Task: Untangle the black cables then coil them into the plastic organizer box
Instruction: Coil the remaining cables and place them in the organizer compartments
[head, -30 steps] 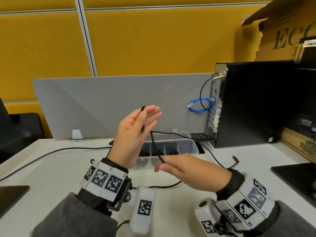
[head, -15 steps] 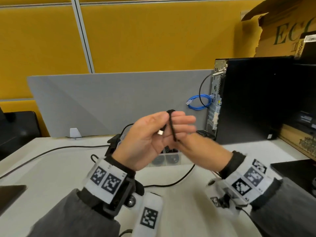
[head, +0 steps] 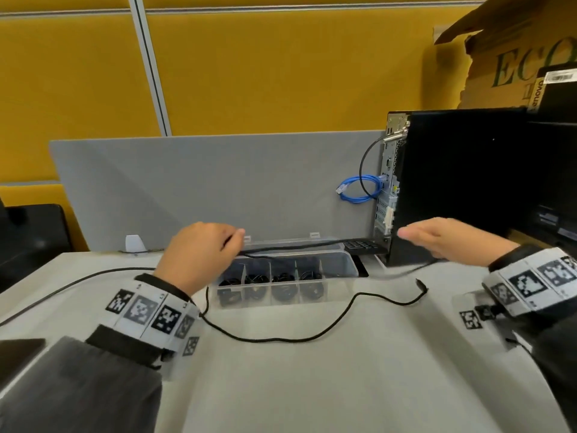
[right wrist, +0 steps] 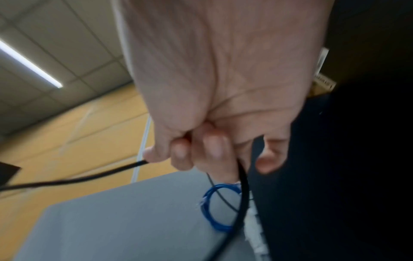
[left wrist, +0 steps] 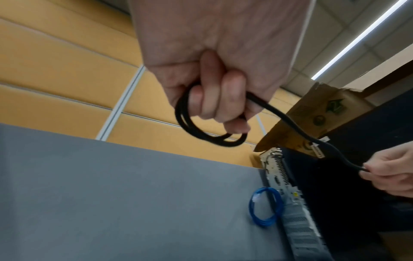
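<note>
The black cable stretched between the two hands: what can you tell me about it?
The black cable is thin, matte and round. The left hand grips a couple of small loops of it wound around its fingers. From there a nearly taut length runs above the plastic organizer box to the right hand, which pinches it. Past that hand it hangs down, out of view.

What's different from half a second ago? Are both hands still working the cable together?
The hands have moved apart: the left hand dropped toward the organizer box, gripping a small coil of black cable; the right hand swung right toward the computer tower, pinching the same cable and drawing it out between them. The box, its four filled compartments and the loose cable on the table stayed put.
</note>
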Motion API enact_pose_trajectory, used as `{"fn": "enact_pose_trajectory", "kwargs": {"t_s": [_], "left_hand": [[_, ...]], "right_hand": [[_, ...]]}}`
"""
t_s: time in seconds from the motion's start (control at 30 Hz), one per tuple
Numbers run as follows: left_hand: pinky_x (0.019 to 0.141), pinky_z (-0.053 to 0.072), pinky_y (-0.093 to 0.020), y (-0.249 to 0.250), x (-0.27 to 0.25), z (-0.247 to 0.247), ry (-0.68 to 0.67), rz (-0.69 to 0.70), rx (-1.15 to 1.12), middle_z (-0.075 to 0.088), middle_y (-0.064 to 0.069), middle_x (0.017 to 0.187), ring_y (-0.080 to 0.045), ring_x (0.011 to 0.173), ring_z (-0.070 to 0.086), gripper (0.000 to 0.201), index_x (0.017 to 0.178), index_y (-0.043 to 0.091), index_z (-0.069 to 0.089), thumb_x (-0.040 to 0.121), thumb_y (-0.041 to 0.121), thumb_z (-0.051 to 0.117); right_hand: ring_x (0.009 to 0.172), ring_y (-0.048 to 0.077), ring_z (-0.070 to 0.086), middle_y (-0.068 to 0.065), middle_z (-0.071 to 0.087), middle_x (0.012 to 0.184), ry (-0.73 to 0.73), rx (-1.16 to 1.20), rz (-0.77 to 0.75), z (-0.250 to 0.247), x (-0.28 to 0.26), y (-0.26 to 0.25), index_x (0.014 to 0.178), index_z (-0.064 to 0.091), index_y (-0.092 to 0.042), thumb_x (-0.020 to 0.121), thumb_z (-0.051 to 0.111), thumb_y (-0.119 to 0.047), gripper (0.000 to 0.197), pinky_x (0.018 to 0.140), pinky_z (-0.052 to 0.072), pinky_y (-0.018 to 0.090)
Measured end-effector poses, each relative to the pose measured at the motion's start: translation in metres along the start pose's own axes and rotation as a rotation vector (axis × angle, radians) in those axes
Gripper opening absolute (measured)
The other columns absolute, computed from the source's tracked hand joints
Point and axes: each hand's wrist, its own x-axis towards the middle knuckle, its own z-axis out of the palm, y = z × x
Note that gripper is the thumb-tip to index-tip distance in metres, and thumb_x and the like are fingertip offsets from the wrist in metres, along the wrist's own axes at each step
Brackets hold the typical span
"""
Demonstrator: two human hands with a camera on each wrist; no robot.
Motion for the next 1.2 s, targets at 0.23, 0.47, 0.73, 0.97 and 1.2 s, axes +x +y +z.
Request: {"fn": "enact_pose_trajectory", "kwargs": {"t_s": [0.23,0.47,0.73,0.97,1.2], "left_hand": [[0.044,0.018,-0.029,-0.021,0.010,-0.017,0.278,-0.091,0.047,0.044,-0.013,0.046,-0.033,0.048,0.042,0.047,0.055,0.006,0.045,0.097,0.026,0.041],[0.044,0.015,-0.027,-0.049,0.001,-0.027,0.373,-0.193,0.112,0.041,-0.012,0.046,-0.024,0.042,0.032,0.047,0.056,0.000,0.049,0.097,0.021,0.040],[0.048,0.021,-0.031,-0.045,-0.001,-0.011,0.286,-0.216,0.000,0.049,-0.015,0.052,-0.027,0.050,0.040,0.048,0.060,0.000,0.052,0.098,0.025,0.039],[0.056,0.029,-0.032,-0.045,-0.001,-0.020,0.322,-0.195,-0.116,0.052,-0.013,0.055,-0.033,0.057,0.048,0.048,0.054,0.009,0.047,0.098,0.026,0.040],[0.058,0.034,-0.031,-0.037,0.000,-0.021,0.301,-0.194,-0.171,0.060,-0.013,0.062,-0.032,0.061,0.054,0.046,0.060,0.006,0.056,0.098,0.026,0.039]], "right_hand": [[0.055,0.023,0.054,0.006,0.043,0.059,0.571,0.174,0.023,-0.051,0.016,-0.001,0.067,0.045,-0.008,0.078,0.053,-0.055,0.050,0.041,0.044,0.030],[0.059,0.013,0.040,-0.001,0.042,0.066,0.595,0.345,-0.191,-0.037,0.027,-0.012,0.073,0.042,-0.020,0.080,0.066,-0.035,0.029,0.057,0.035,0.024],[0.078,0.006,0.050,-0.005,0.057,0.096,-0.082,-0.025,0.049,0.042,0.047,0.004,0.112,0.051,-0.020,0.087,0.063,-0.031,0.030,0.060,0.036,0.012],[0.102,0.027,0.058,0.009,0.057,0.119,-0.032,-0.255,0.256,0.054,0.058,-0.004,0.129,0.041,-0.020,0.087,0.059,-0.039,0.049,0.083,0.049,0.037],[0.117,0.022,0.046,-0.003,0.058,0.117,-0.063,-0.046,0.244,0.074,0.065,-0.017,0.108,0.063,-0.034,0.080,0.054,-0.064,0.042,0.102,0.030,0.048]]}}
